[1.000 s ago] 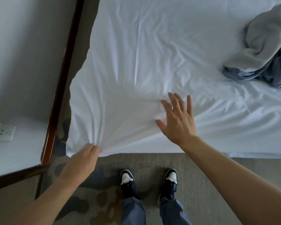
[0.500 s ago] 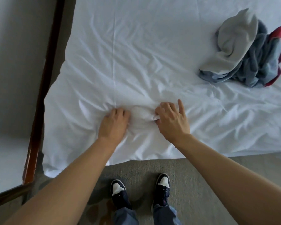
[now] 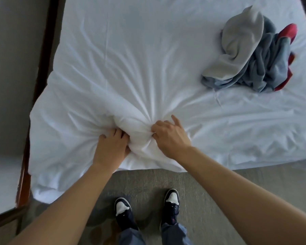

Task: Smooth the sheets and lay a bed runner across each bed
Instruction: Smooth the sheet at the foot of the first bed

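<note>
At the near edge of the bed, the fingers of the left hand [image 3: 111, 147] are curled into the white sheet [image 3: 131, 50], clenching a thick bunch of it. Just beside it, the right hand [image 3: 170, 137] grips the same bunch from the other side, its fingers curled in the cloth except for one that sticks up straight. The gathered fabric bulges between the two hands, and creases fan out from it across the mattress. The rest of the sheet covers the bed, and its near left corner hangs loose over the side. Well apart from the hands, toward the far right of the bed, lies a crumpled heap of grey, blue and red cloth [image 3: 251, 57]. A dark wooden frame [image 3: 42, 71] runs along the left of the bed. Below, two dark shoes [image 3: 171, 204] with white toes stand on grey carpet [image 3: 219, 181].
</note>
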The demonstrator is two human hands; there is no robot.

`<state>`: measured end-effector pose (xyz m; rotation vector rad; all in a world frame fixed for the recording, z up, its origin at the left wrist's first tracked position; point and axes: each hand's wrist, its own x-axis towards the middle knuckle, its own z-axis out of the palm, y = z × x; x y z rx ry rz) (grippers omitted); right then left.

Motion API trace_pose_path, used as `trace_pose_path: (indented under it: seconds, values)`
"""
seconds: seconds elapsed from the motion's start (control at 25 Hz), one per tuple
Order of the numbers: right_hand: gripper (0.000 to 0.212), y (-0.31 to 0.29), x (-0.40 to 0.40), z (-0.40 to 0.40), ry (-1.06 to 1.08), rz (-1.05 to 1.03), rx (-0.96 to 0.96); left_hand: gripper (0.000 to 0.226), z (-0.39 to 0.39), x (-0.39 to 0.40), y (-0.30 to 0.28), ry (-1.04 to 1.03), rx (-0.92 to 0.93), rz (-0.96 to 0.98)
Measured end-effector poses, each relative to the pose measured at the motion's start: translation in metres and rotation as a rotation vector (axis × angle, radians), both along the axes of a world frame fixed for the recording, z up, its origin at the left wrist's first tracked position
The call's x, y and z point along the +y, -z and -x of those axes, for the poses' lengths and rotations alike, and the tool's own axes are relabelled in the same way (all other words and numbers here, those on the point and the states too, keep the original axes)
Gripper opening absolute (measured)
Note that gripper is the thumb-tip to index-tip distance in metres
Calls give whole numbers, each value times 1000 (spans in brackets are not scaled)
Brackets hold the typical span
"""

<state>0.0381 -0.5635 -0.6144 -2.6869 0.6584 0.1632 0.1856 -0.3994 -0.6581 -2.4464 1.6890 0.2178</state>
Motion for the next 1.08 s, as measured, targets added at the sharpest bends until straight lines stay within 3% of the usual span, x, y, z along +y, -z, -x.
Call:
trace_pose_path:
  seconds: [0.04,0.12,0.24,0.32,0.44,0.6,0.72,0.84,0.96,1.08]
  values:
    - [20,5,2,3,-6,-20,52,26,-6,2,1,53,-4,70]
    - [28,9,6,6,-8,-1,54,31,-15,11,-7,109,49,144]
    - [33,12,7,10,66,103,-50,28,-16,6,-24,-38,79,305]
    - [22,14,4,8,95,136,-85,46,-17,-11,-26,-100,42,338]
    - [19,14,5,-1,89,182,-105,58,-24,-30,-19,-7,-23,201]
    - [23,22,16,-3,92,157,-82,14,-29,-32,-19,38,-29,208]
    - [15,4,5,-8,98,140,-185,12,-38,-31,-46,46,164,206]
    - [10,-33,-15,-16,82,134,-184,15,-67,-28,-107,-47,410,-27]
    - [18,-38,-10,-8,-10,90,-18,14,-74,-23,-109,-41,378,-139]
    - [36,-6,14,10,-122,-78,182,34,-37,-10,-55,-33,391,-186]
